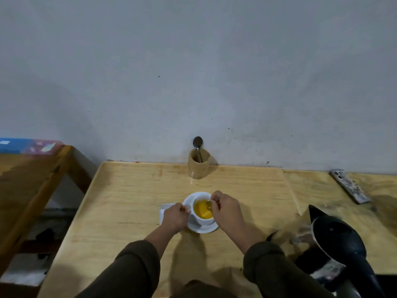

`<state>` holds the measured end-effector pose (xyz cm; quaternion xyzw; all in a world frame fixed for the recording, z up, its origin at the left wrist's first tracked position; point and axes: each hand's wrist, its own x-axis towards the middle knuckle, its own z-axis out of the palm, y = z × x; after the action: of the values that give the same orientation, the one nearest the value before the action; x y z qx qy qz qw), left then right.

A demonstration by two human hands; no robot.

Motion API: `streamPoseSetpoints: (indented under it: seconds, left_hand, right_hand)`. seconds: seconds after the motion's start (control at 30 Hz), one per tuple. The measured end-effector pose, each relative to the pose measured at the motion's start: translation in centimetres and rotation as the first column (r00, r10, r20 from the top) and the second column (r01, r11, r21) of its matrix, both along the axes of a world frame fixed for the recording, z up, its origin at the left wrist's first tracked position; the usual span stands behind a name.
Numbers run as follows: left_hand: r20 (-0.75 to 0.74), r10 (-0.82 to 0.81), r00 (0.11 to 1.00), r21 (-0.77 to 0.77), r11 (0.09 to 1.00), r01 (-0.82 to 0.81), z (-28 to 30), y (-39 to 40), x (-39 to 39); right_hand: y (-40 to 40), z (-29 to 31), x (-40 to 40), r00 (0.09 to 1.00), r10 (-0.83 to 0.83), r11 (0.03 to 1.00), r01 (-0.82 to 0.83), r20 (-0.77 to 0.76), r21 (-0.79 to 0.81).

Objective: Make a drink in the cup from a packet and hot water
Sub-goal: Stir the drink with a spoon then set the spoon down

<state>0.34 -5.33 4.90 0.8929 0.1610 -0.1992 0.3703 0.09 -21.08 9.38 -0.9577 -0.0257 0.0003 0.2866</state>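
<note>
White cup (203,219) of yellow drink sat on its saucer (203,229), mid worktop (129,211). My left hand (174,217) closed its grip at the cup's left side; right hand (225,208) pinched a teaspoon (208,203) in the liquid. Ceramic: fragile, hot, spill-prone; hold by handle.

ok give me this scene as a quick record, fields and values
cup: white cup on a saucer, holds yellow liquid
left hand: left hand at the cup's left side, fingers closed
right hand: right hand at the rim, stirring with a spoon
packet: white packet on the table, left of the saucer
kettle: black kettle at the right, set down
holder: holder by the wall with a second spoon
stage: water is in, drink being stirred
</note>
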Motion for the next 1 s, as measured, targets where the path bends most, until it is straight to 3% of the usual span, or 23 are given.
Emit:
streamPoseSetpoints:
  seconds: [0.4,0.67,1.0]
  left_hand:
    - [0.029,0.109,0.994,-0.025,0.994,-0.108,0.2,-1.0,-0.5]
    - [0.045,0.143,0.989,-0.038,0.989,-0.141,0.0,-1.3,-0.7]
    - [0.065,0.202,0.977,-0.117,0.974,-0.193,-0.1,-1.5,-0.8]
  right_hand:
    - [-0.5,0.1,0.6,0.981,0.170,0.982,-0.161,-0.090,0.101]
    - [-1.4,0.0,0.9,0.989,0.127,0.992,-0.128,-0.070,-0.003]
    - [-1.3,0.3,0.4,0.968,0.227,0.971,-0.215,-0.109,0.109]
